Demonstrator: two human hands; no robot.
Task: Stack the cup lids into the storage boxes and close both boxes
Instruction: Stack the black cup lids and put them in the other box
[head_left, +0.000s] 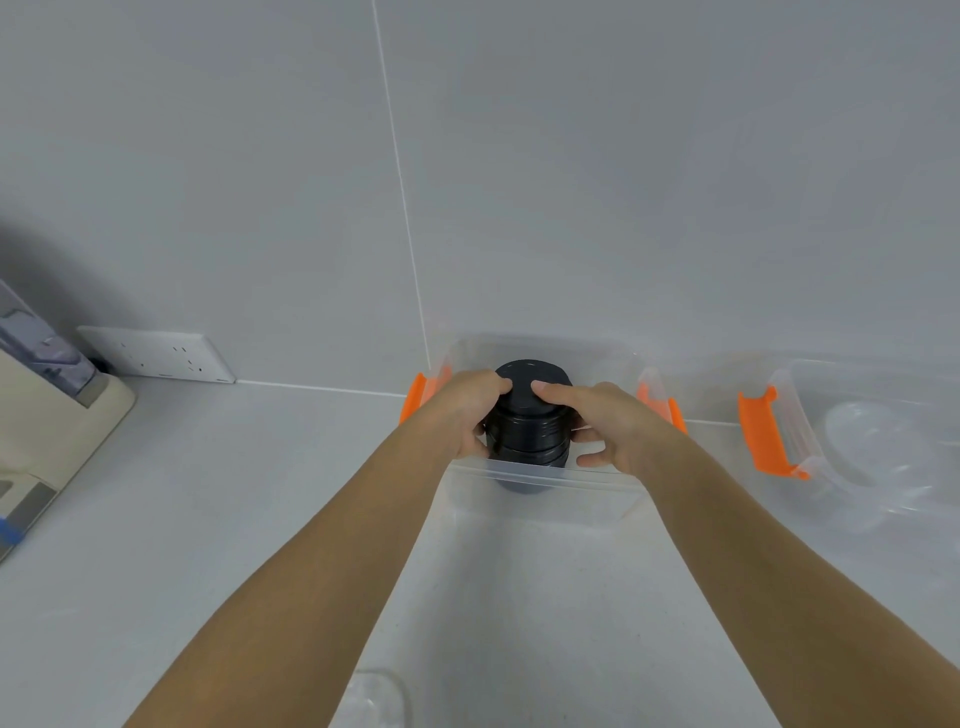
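gripping black lid stack | left hand + right hand either side | in clear box

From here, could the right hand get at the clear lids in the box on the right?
Probably yes, once it lets go. The right hand is gripping the black lid stack with the left hand; the right box stands open-topped beside it, with nothing between.

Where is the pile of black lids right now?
The stack of black lids sits mid-frame inside the clear box by the wall, gripped between the left hand and right hand.
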